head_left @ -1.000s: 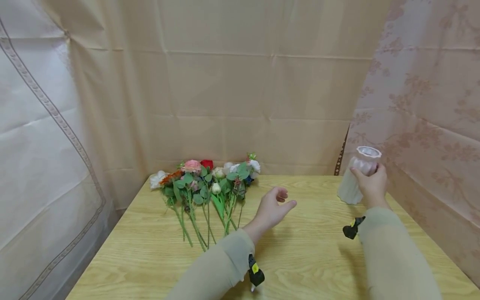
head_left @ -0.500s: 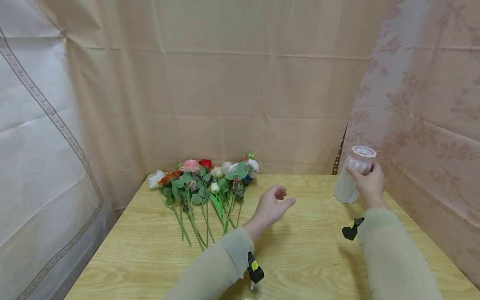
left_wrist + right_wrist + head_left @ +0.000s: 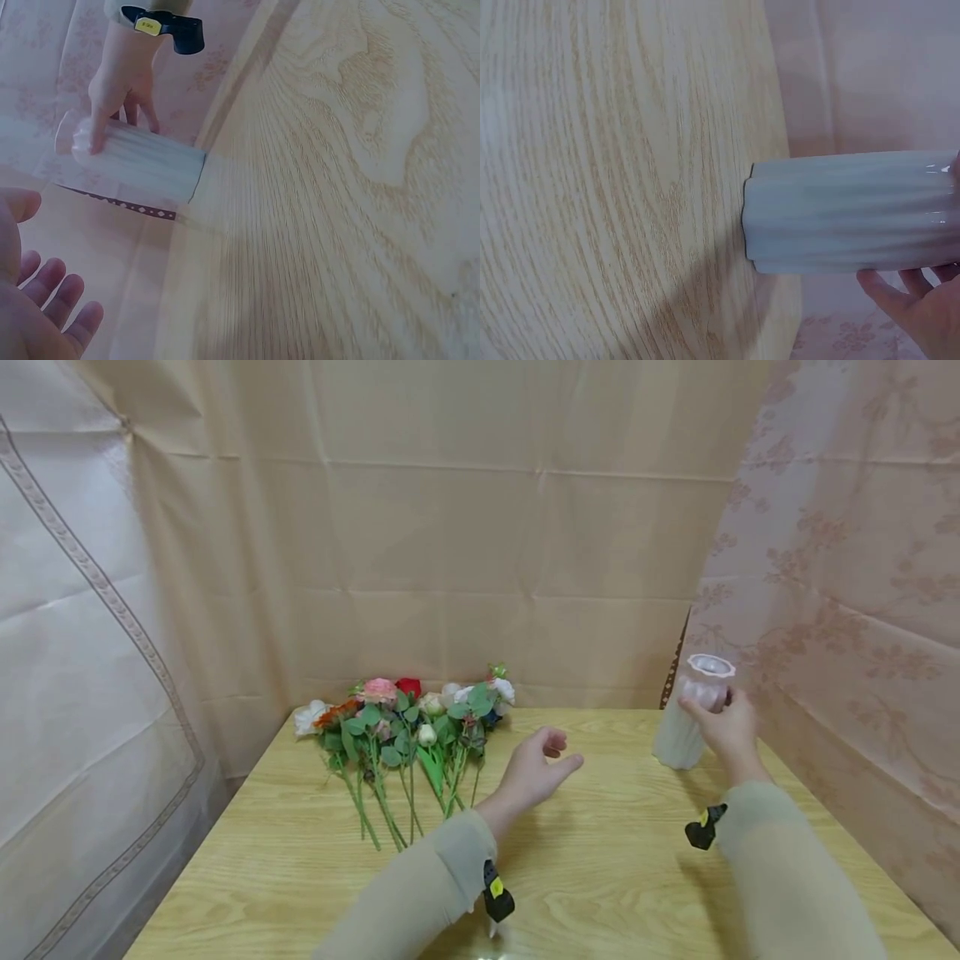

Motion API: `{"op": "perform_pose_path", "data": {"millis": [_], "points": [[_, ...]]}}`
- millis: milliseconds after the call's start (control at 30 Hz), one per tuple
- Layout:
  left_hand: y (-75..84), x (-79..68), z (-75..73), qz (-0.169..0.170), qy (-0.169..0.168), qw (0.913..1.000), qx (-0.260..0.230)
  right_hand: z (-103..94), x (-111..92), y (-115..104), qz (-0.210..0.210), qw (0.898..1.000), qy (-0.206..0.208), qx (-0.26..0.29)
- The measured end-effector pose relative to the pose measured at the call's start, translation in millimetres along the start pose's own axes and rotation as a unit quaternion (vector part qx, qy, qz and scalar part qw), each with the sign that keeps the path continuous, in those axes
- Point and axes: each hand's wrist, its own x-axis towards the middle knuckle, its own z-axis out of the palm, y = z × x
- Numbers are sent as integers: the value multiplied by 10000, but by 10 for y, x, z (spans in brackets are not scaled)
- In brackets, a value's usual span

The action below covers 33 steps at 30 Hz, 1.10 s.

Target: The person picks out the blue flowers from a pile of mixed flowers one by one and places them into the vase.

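My right hand [image 3: 726,727] grips a white ribbed vase [image 3: 678,735] near its neck, thumb on the near side. The vase leans a little, its scalloped mouth up, and its base is close over the table at the right in the head view. In the right wrist view the vase [image 3: 840,214] spans the right half, fingers along its lower side. My left hand [image 3: 528,772] hovers over the middle of the table with relaxed fingers, thumb apart, holding nothing. Left of it lie several artificial flowers [image 3: 405,718], their stems pointing toward me.
The wooden table [image 3: 600,877] fills the lower view. A beige cloth [image 3: 487,527] hangs behind it, a floral cloth [image 3: 847,610] stands along the right side and a pale cloth [image 3: 75,693] along the left. Black wrist cameras [image 3: 705,828] are strapped on both sleeves.
My right hand has carried the vase a little to the left. My left hand has shifted slightly left, keeping its loose pose. The flowers stay as they lay.
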Motion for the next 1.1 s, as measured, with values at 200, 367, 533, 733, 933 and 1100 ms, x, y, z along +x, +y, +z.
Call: {"op": "perform_pose_path", "data": {"millis": [200, 367, 533, 733, 933, 1100], "points": [[-6, -28, -30, 42, -30, 10000, -43, 26, -50, -27, -114, 9999, -82, -57], [29, -77, -68, 83, -50, 9999, -65, 66, -81, -66, -210, 9995, -180, -130], [49, -115, -107, 100, -131, 9999, -2, 84, -112, -88, -336, 9990, -292, -58], [43, -146, -174, 102, -136, 9998, 62, 92, -161, -118, -402, 9984, -396, 3], [13, -167, -235, 195, -137, 9997, 15, 109, -222, -153, -483, 9979, -417, 61], [-10, -194, -280, 208, -206, 9995, 94, 138, -256, -170, -608, 9968, -489, 151]]}}
